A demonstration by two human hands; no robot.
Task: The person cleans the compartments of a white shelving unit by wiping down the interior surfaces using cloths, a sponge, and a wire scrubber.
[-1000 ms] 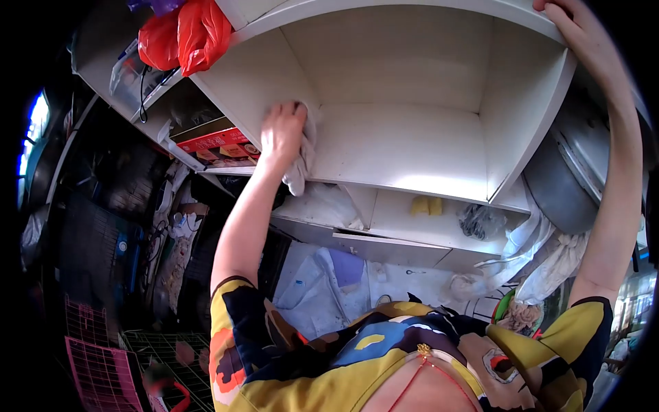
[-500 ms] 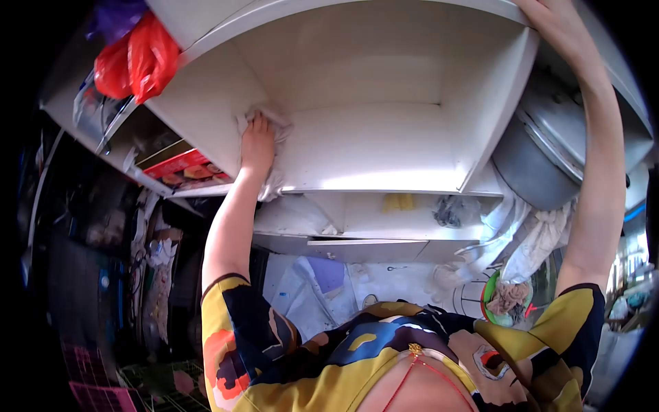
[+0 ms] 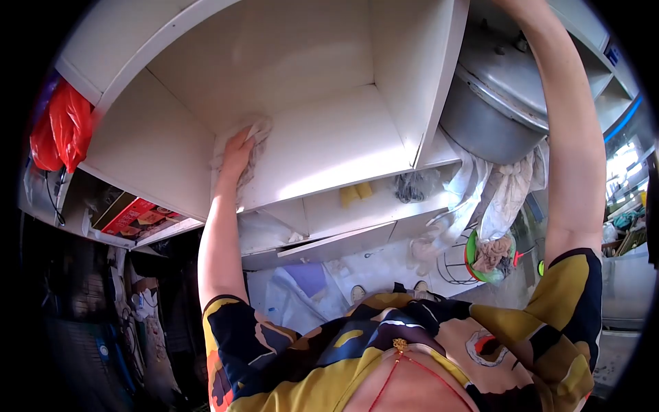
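The left hand (image 3: 236,154) reaches into a white cabinet compartment, its fingers (image 3: 241,139) closed on a pale cloth (image 3: 259,132) that spreads out past them to the right and trails below. The cloth lies under the fingers on the compartment floor (image 3: 336,141), near its rear left corner; its edges look blurred.

Just left of the fingers stands the side wall (image 3: 151,144), which blocks that way; behind them rises the back wall (image 3: 274,62). Well to their right, a partition (image 3: 420,75) stands between them and a lidded metal pot (image 3: 491,120). Far left of the fingers hangs a red plastic bag (image 3: 67,127), and lower on that side a red box (image 3: 137,216) sits in a neighbouring cubby.

Below and right of the fingers, a lower shelf carries a yellow piece (image 3: 355,194) and a crumpled plastic bag (image 3: 410,185). Farther right, whitish fabric (image 3: 506,199) hangs under the pot, above a green basin (image 3: 471,251) holding a brown rag (image 3: 493,254).

The right forearm (image 3: 575,137) crosses in front of the pot's edge; the right hand runs beyond the top edge, so its fingers' state cannot be told.
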